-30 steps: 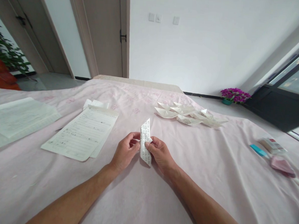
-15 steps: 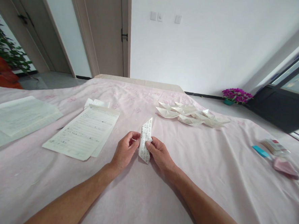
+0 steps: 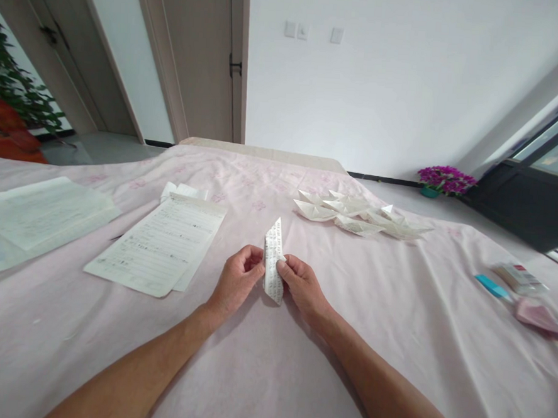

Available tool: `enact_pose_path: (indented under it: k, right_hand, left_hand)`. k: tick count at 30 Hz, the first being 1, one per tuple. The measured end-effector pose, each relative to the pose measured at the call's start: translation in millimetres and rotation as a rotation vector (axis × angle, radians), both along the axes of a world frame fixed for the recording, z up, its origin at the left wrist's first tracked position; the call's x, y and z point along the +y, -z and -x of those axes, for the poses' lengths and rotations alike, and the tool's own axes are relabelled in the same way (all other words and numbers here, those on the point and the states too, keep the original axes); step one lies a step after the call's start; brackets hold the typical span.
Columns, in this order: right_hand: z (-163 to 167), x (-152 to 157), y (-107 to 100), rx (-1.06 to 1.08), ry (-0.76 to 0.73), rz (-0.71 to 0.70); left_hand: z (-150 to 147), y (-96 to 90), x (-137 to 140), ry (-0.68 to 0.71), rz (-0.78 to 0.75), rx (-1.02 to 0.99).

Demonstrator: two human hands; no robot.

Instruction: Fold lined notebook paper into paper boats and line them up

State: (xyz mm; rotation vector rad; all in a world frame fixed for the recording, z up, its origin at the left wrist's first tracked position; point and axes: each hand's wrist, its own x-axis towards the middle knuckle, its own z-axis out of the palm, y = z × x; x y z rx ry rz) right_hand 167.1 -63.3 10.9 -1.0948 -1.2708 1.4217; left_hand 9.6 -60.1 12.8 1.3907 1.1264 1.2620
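Observation:
Between my two hands is a folded paper (image 3: 273,259) covered in handwriting, a narrow strip with pointed ends, held nearly upright above the pink cloth. My left hand (image 3: 237,279) pinches its left edge between thumb and fingers. On the right edge, my right hand (image 3: 304,286) grips it, thumb laid on the near face and fingers behind. The fingertips behind the paper are partly hidden. Several folded paper boats (image 3: 354,212) sit together beyond my right hand. Written sheets (image 3: 158,246) lie to the left of my left hand.
More paper sheets (image 3: 42,213) lie at the far left of the pink bedcloth (image 3: 250,371). On the right are a blue object (image 3: 492,286), a clear-wrapped packet (image 3: 520,278) and a pink cloth-like item (image 3: 539,316). Purple flowers (image 3: 446,179) stand on the floor by the wall.
The folded paper has tilted slightly, its top leaning a little more to the left. Both hands keep their grip. The whole view has shifted slightly.

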Motion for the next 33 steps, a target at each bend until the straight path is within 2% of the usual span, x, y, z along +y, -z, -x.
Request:
enact_pose_path:
  k: [3,8,15,21,24,29,33]
  right_hand:
    - [0,0,1,0.000,-0.008,-0.003]
    - [0,-1,3,-0.006,-0.016,-0.033]
    - [1,-1,2,-0.037,0.016,-0.082]
    - [-3,1,2,-0.252,0.095,-0.243]
    - [-5,0,0,-0.391,0.145,-0.340]
    - [-7,-1,-5,-0.630,0.223,-0.501]
    - [-12,-1,-12,-0.883,0.178,-0.699]
  left_hand:
    - [0,2.1,1,0.038,0.004,0.028]
    - [0,0.8,0,0.003,-0.041,0.111]
    - [1,-4.3,-2,-0.114,-0.126,0.249]
    - [5,-8.7,2,-0.252,-0.125,0.410]
    - [4,-9.3,2,-0.251,-0.100,0.347]
    - [1,-9.8,-1,-0.090,0.077,0.027]
    - [1,-11.8,-4,0.003,0.156,-0.040]
